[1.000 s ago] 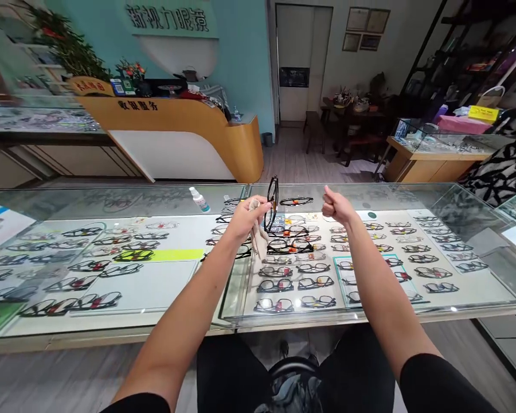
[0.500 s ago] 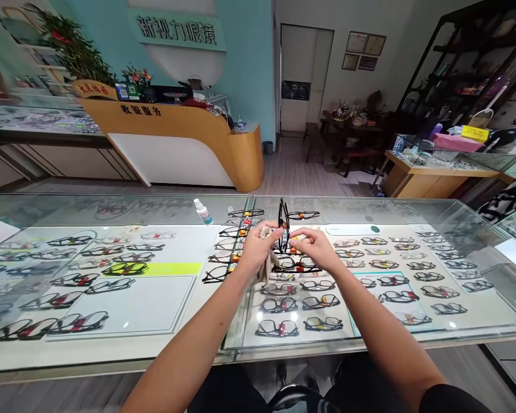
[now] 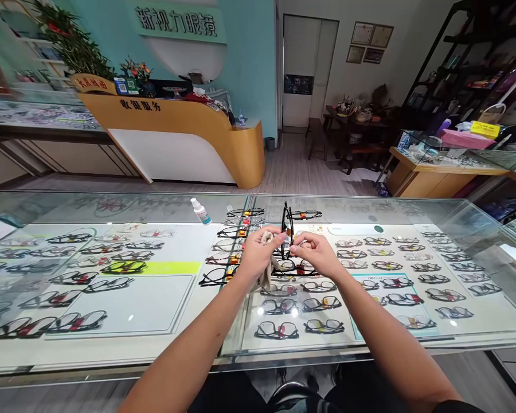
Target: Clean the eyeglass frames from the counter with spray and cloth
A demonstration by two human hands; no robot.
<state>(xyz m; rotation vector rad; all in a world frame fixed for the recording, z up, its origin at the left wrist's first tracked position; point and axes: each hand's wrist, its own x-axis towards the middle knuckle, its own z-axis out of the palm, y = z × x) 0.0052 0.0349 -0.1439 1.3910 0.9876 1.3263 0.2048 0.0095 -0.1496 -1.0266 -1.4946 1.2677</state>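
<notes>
A: Black-framed glasses [image 3: 286, 225], held upright over the glass desk [image 3: 112, 355], about mid-width and nearer its far edge than its near one. Frame seen almost edge-on; long axis runs up and down.

B: Which hand has them?

A: Both. Left hand [image 3: 258, 255]: grip closed, thumb and fingers pinching the lower left of the frame through a beige cloth [image 3: 265, 275]; the cloth's loose end hangs below the palm. Right hand [image 3: 316, 252]: grip closed too, fingertips pinched on the frame's lower right side, around a small light tag or nose piece. Cannot tell which.

B: Relation between hands and frame?

A: Frame stands between the two hands and rises above both sets of fingertips. Hands nearly level, close together, not touching each other as far as I can see. Neither is clearly nearer; the left carries the cloth, so it lies against the lens side.

B: Surroundings?

A: Rows of display glasses [image 3: 279, 330] lie flat under the glass, directly below the hands and out toward both side edges. Small white spray bottle [image 3: 200, 211] stands on the desk top near the far edge, left of the hands, well apart from them. Orange curved reception counter [image 3: 189, 123] beyond the desk.
</notes>
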